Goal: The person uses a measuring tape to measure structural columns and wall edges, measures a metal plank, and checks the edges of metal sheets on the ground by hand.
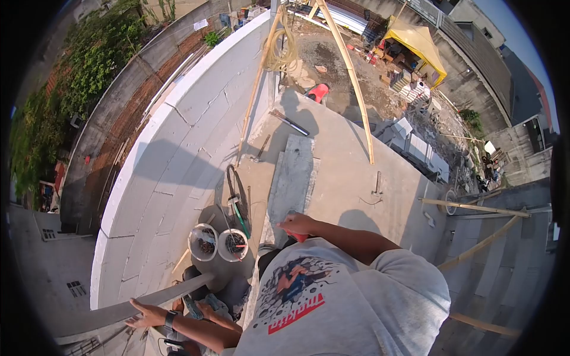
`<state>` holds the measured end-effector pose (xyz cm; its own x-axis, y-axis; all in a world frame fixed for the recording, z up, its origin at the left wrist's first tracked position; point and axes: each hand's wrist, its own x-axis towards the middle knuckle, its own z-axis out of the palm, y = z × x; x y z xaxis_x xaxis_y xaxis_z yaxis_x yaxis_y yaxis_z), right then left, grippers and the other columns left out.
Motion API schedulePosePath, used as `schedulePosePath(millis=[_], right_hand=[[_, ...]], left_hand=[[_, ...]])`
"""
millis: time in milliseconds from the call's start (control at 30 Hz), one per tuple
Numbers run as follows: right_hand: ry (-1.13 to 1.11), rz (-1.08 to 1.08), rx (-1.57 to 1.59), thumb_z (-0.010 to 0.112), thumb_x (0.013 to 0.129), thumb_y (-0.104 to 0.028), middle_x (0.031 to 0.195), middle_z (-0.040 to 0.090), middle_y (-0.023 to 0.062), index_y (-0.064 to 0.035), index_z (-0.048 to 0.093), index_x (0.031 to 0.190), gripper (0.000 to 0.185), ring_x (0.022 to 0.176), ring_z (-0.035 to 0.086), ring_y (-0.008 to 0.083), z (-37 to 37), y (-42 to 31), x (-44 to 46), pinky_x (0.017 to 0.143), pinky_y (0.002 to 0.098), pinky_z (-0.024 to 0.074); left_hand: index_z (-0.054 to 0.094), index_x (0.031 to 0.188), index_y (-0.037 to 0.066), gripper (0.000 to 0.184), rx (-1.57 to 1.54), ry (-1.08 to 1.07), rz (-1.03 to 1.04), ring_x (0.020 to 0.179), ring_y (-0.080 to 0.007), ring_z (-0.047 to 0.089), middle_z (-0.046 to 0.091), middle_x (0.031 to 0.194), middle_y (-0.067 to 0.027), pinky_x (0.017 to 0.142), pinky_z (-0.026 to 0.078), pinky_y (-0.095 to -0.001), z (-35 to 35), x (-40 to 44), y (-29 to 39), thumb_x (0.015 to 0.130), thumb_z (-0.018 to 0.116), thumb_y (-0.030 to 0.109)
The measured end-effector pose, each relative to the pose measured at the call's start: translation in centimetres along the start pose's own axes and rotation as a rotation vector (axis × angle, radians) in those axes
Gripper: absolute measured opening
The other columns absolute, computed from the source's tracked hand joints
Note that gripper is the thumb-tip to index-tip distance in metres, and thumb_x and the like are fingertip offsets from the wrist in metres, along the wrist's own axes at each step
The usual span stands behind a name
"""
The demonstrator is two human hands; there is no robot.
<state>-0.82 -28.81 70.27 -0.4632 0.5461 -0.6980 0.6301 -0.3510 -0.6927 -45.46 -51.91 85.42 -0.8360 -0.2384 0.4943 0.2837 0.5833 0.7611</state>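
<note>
My left hand [145,314], with a dark watch on its wrist, lies with outstretched fingers against a long grey beam-like strip [172,291] at the lower left. Close to my waist, my right hand [297,224] is closed, fingers curled. A red object [299,237] shows just beneath it, partly hidden by hand and shirt; its kind is unclear. Beyond that hand lies a grey, cement-smeared board [291,169] on the floor. Below the strip, near my left arm, another person's forearm [217,315] is partly in view.
Two white buckets [203,243] [233,245] with small dark items stand by the white block wall [178,142]. A green-handled tool [240,218] and hammers [261,148] [377,184] lie on the floor. Bamboo poles [350,71] lean near the floor's edge; lower ground lies beyond.
</note>
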Motion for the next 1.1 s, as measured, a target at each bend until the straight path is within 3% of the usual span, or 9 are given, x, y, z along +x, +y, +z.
schedulePosePath(millis=[100,233,433,500,700,900,1100], right_hand=[[0.075,0.003,0.011,0.059,0.08,-0.057,0.063,0.062,0.0073,-0.0057,0.06,0.067,0.053,0.055,0.06,0.0172,-3.5,1.2,0.3,0.053,0.0319,0.0472],[0.109,0.038,0.082,0.061,0.08,-0.055,0.064,0.062,0.0066,-0.0059,0.06,0.069,0.051,0.056,0.059,0.016,-8.1,1.9,-0.4,0.053,0.0303,0.047],[0.16,0.065,0.209,0.062,0.081,-0.052,0.067,0.062,0.0073,-0.0053,0.059,0.073,0.048,0.058,0.059,0.0156,-12.8,4.9,0.0,0.055,0.0297,0.0472],[0.109,0.088,0.325,0.061,0.085,-0.045,0.078,0.063,0.0095,-0.0034,0.058,0.084,0.042,0.069,0.061,0.0167,-14.1,4.3,-1.5,0.064,0.0295,0.0496],[-0.061,0.063,0.701,0.056,0.091,-0.037,0.087,0.063,0.0109,-0.0013,0.056,0.102,0.038,0.079,0.062,0.0168,-14.9,6.3,-3.0,0.072,0.0286,0.0494],[-0.034,0.15,0.636,0.055,0.091,-0.041,0.087,0.063,0.0095,-0.0013,0.058,0.104,0.042,0.076,0.059,0.0141,-14.7,6.0,-2.3,0.069,0.0256,0.0472],[0.044,0.081,0.63,0.06,0.088,-0.037,0.091,0.063,0.011,-0.0001,0.057,0.11,0.042,0.078,0.059,0.0153,-17.0,2.9,0.4,0.072,0.027,0.047]], left_hand=[[0.023,0.141,-0.001,0.088,-0.027,-0.118,0.126,0.121,-0.0348,0.041,0.033,0.136,-0.0224,0.093,0.045,-0.0435,3.7,-2.2,1.1,0.079,0.073,0.037],[0.025,0.14,-0.003,0.081,-0.222,-0.304,0.102,0.124,-0.0341,0.041,0.032,0.14,-0.0231,0.096,0.044,-0.0426,7.1,-7.3,8.9,0.081,0.071,0.029],[0.03,0.139,-0.004,0.076,-0.445,-0.565,0.057,0.122,-0.033,0.045,0.032,0.142,-0.0218,0.093,0.046,-0.0412,11.9,-13.0,14.0,0.082,0.069,0.026],[0.029,0.139,-0.005,0.075,-0.423,-0.595,0.07,0.121,-0.0332,0.045,0.032,0.142,-0.0216,0.092,0.047,-0.0401,12.8,-14.5,15.7,0.082,0.069,0.025],[0.029,0.138,-0.006,0.075,-0.47,-0.768,0.027,0.118,-0.0338,0.047,0.032,0.139,-0.0258,0.088,0.049,-0.0376,14.6,-17.9,18.4,0.081,0.07,0.023],[0.031,0.137,-0.006,0.075,-0.38,-0.825,0.076,0.113,-0.0329,0.053,0.039,0.134,-0.0271,0.088,0.048,-0.0382,17.1,-18.9,18.6,0.081,0.071,0.024],[0.037,0.134,-0.006,0.069,-0.383,-0.886,0.1,0.11,-0.0318,0.055,0.044,0.131,-0.0257,0.087,0.048,-0.0386,22.9,-19.3,19.8,0.081,0.07,0.024]])
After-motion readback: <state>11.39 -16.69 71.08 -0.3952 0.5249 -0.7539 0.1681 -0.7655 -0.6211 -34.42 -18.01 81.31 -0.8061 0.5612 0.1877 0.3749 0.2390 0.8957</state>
